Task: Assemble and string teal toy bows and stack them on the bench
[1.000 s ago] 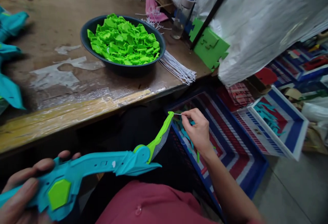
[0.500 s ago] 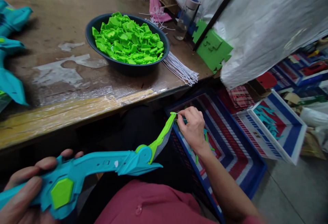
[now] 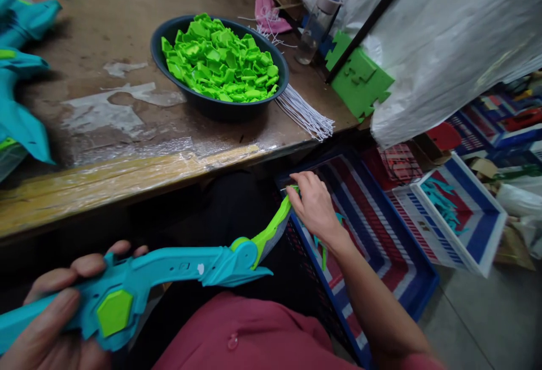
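Note:
My left hand [image 3: 55, 316] grips the handle end of a long turquoise plastic toy [image 3: 169, 271] with a green hexagon on it, low at the left. The toy's green tip [image 3: 273, 229] points up and to the right. My right hand [image 3: 311, 203] is closed at that tip, fingers pinched on a thin white string that barely shows. Both hands are over my lap, below the table edge.
A dark bowl [image 3: 163, 37] heaped with green plastic pieces stands on the worn wooden table [image 3: 84, 104]. White strings [image 3: 307, 116] lie beside it. More turquoise toys [image 3: 19, 76] lie at the left. Striped blue bins [image 3: 381, 229] sit on the floor to the right.
My right hand has moved left and closed in on the toy's green tip. The string that stuck out between them is now almost hidden. The left hand kept its hold.

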A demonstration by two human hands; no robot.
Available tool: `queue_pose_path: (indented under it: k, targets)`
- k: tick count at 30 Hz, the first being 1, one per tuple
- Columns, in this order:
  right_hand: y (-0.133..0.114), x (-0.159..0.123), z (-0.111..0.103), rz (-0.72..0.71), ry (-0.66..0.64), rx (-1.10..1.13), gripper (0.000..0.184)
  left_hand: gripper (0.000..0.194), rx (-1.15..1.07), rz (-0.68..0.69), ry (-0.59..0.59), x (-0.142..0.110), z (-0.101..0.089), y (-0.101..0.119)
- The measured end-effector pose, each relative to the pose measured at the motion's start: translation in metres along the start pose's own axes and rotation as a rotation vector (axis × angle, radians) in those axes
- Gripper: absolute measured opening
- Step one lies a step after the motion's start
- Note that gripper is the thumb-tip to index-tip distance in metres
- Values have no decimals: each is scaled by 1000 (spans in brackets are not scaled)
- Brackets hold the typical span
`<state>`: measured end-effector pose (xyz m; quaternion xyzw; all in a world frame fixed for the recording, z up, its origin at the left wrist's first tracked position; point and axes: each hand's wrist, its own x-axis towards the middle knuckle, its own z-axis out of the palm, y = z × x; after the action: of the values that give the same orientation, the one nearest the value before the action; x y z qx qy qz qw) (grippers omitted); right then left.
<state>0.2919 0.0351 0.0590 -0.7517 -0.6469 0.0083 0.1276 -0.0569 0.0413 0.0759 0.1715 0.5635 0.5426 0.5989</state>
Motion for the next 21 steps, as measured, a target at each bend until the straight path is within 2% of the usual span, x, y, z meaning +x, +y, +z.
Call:
queue_pose_path:
  k: [2, 4, 7, 11, 15, 18, 21]
  targets:
    - [6, 4, 0, 37, -158, 83, 21, 16, -36, 30, 49, 0, 4, 0]
    - [12, 6, -3, 61, -272, 154, 20, 13, -61, 30, 48, -1, 8, -1]
    - [21, 5, -9, 60, -317, 211, 18, 10, -79, 27, 31, -3, 11, -6]
    - [35, -4, -14, 51, -289, 262, 17, 12, -62, 8, -112, -6, 15, -15]
    - [41, -15, -19, -34, -91, 208, 16, 16, -47, -111, -283, -9, 19, -26]
    - [24, -18, -29, -92, -30, 209, 17, 26, -57, -222, -392, -10, 24, -37]
    - [-17, -9, -43, -145, -84, 473, 20, 39, -68, -316, -512, -15, 35, -51]
